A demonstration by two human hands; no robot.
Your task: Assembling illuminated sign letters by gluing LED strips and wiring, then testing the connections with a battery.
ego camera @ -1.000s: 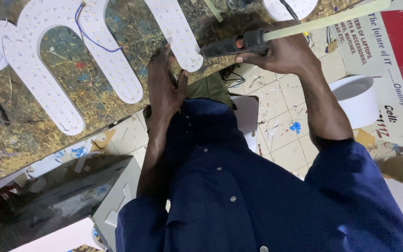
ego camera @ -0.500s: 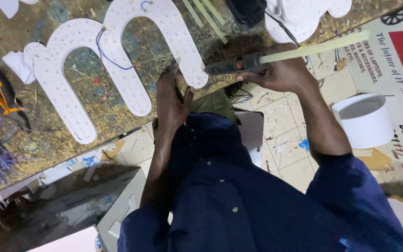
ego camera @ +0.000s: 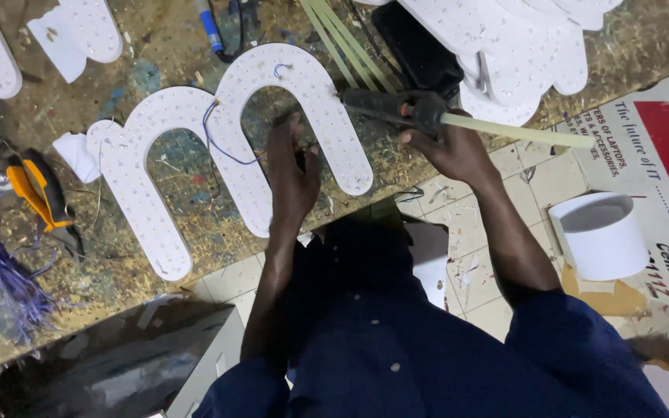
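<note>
Our right hand grips the glue gun; our left hand lies released on the counter beside the white letter; the white tub looks empty.

Only one sign in view: printed banner flat on the tiled floor, far right of the right-hand grip, past the bench edge. White field with black print, red block at its outer right edge. Rectangular, partly cut off by frame. White cylindrical tub sits on its lower part. No screens or packages.
</note>
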